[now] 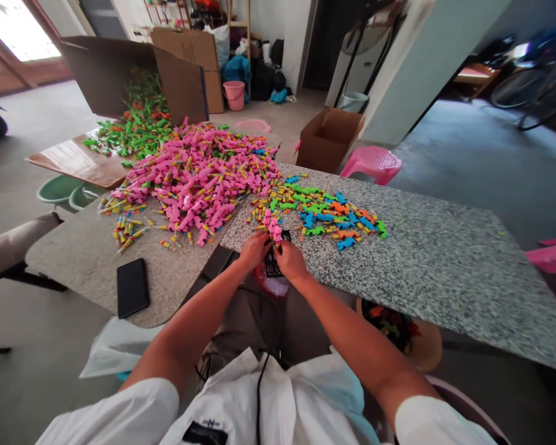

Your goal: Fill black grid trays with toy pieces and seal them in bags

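My left hand [254, 250] and my right hand [290, 261] meet at the near edge of a speckled stone table [445, 259]. Together they grip a small black grid-like piece [272, 264], with a pink plastic toy part [275, 230] right above the fingers. A big heap of pink parts [199, 179] lies to the upper left of the hands. A smaller spread of blue, green and orange parts [333, 213] lies to the upper right. Short yellow sticks [125, 228] are scattered at the left.
A black phone [132, 287] lies on the left table. Green parts [130, 133] spill from an open cardboard box [106, 68] behind. Another box [327, 139] and a pink stool [372, 164] stand beyond the table. A bowl of mixed parts [398, 330] sits under its near edge.
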Available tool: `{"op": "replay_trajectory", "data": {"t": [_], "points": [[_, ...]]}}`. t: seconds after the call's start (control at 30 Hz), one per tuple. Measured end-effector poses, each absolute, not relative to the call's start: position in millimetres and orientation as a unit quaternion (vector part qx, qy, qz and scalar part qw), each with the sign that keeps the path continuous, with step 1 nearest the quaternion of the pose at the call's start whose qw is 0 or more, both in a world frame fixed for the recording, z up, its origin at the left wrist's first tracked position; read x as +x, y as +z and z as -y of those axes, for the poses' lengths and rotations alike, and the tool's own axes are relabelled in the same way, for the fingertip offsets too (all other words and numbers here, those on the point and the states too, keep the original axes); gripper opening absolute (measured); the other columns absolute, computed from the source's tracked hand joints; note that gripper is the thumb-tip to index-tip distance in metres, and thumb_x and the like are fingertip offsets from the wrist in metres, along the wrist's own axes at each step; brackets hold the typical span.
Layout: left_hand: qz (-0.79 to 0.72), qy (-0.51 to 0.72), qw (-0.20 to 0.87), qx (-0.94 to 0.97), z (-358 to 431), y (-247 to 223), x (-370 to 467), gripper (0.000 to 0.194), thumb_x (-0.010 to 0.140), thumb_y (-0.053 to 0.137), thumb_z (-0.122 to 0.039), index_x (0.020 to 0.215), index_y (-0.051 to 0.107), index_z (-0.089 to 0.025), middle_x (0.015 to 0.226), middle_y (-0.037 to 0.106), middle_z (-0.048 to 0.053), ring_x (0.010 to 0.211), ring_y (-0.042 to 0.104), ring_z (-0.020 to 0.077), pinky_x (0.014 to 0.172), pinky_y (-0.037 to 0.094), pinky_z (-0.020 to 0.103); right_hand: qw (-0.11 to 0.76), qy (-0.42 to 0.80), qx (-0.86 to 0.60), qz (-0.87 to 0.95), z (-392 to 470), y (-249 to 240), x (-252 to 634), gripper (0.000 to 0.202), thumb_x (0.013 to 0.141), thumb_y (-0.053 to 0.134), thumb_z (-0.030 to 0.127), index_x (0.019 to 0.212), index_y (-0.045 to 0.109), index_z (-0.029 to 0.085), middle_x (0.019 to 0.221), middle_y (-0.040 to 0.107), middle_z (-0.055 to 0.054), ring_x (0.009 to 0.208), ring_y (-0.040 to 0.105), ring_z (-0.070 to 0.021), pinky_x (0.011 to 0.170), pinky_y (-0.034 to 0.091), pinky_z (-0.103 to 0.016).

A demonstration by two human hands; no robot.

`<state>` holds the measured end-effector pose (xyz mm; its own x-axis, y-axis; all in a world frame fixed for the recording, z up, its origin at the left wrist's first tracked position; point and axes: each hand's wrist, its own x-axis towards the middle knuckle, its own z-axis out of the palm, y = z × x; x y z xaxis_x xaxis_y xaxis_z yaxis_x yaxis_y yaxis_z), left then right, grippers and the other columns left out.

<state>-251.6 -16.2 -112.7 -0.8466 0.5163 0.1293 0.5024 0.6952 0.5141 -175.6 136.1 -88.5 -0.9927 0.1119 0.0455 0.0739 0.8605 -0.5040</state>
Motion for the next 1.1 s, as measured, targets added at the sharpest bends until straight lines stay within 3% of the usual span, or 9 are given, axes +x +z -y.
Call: {"op": "replay_trajectory", "data": {"t": [0.1,0.2,0.33,0.5,0.7,0.8,0.93,1.0,1.1], "points": [[-0.930,0.255,0.016,0.265,21,-107,-250,0.026,0.105,0.056,-0.038,0.110,0.074,-0.020,0.114,0.071,0.011,0.105,0.069,0.0237,0.089,0.052,0.031,-0.040,0.349,-0.022,0.936,-151,-81,-185,0.018,0.097,0.066,0.022,0.110,0.075,0.016,0.105,0.078,-0.010,0.096,0.072,-0.0217,0.085,0.051,-0.028],[-0.937,0.241,0.020,0.253,36,-105,-247,0.026,0.105,0.056,-0.039,0.113,0.073,-0.022,0.119,0.071,0.009,0.104,0.069,0.0233,0.085,0.052,0.031,-0.084,0.422,-0.039,0.902,-186,-68,-209,0.023,0.097,0.061,0.025,0.111,0.078,0.019,0.089,0.078,-0.004,0.079,0.072,-0.0189,0.075,0.053,-0.027],[-0.939,0.245,0.015,0.241,60,-106,-248,0.025,0.105,0.055,-0.038,0.113,0.072,-0.022,0.119,0.071,0.008,0.102,0.070,0.0231,0.085,0.052,0.032,0.072,0.275,-0.189,0.940,-243,-54,-254,0.030,0.098,0.052,0.021,0.112,0.078,0.015,0.106,0.078,-0.012,0.099,0.072,-0.0233,0.089,0.053,-0.030],[-0.932,0.261,0.033,0.251,68,-103,-251,0.020,0.102,0.058,-0.034,0.111,0.072,-0.022,0.120,0.071,0.008,0.104,0.069,0.0224,0.087,0.052,0.031,0.064,0.168,-0.210,0.961,-272,-54,-302,0.037,0.099,0.052,0.023,0.126,0.074,0.011,0.128,0.072,-0.019,0.116,0.068,-0.0281,0.096,0.051,-0.032],[-0.931,0.264,0.016,0.251,68,-105,-245,0.017,0.100,0.061,-0.035,0.100,0.071,-0.021,0.107,0.070,0.007,0.097,0.069,0.0207,0.081,0.050,0.029,0.024,0.178,-0.003,0.984,-198,-51,-380,0.031,0.101,0.049,0.023,0.113,0.077,0.018,0.115,0.076,-0.011,0.107,0.069,-0.0228,0.095,0.049,-0.029],[-0.924,0.280,0.011,0.259,71,-108,-242,0.019,0.101,0.060,-0.037,0.095,0.071,-0.022,0.100,0.069,0.007,0.094,0.069,0.0198,0.081,0.051,0.028,0.039,0.182,0.035,0.982,-145,-49,-423,0.032,0.100,0.053,0.026,0.123,0.074,0.017,0.125,0.071,-0.013,0.112,0.066,-0.0246,0.096,0.050,-0.031],[-0.922,0.281,0.042,0.265,76,-107,-246,0.014,0.099,0.062,-0.033,0.096,0.071,-0.023,0.102,0.070,0.008,0.092,0.070,0.0199,0.080,0.053,0.028,0.074,0.181,0.067,0.978,-97,-56,-468,0.053,0.096,0.059,0.024,0.149,0.059,0.017,0.147,0.056,-0.018,0.123,0.060,-0.0295,0.102,0.050,-0.036],[-0.930,0.261,0.053,0.254,79,-104,-251,0.013,0.099,0.061,-0.033,0.098,0.070,-0.024,0.106,0.070,0.009,0.092,0.070,0.0207,0.078,0.053,0.029,0.060,0.169,0.073,0.981,-86,-61,-480,0.057,0.097,0.054,0.020,0.154,0.054,0.019,0.145,0.057,-0.018,0.122,0.059,-0.0301,0.103,0.049,-0.039],[-0.944,0.239,0.048,0.223,88,-100,-257,0.015,0.100,0.060,-0.035,0.101,0.070,-0.025,0.110,0.071,0.009,0.095,0.071,0.0221,0.079,0.053,0.031,0.056,0.135,0.078,0.986,-87,-66,-482,0.048,0.102,0.044,0.017,0.148,0.059,0.016,0.133,0.064,-0.019,0.117,0.061,-0.0299,0.102,0.047,-0.041]]}}
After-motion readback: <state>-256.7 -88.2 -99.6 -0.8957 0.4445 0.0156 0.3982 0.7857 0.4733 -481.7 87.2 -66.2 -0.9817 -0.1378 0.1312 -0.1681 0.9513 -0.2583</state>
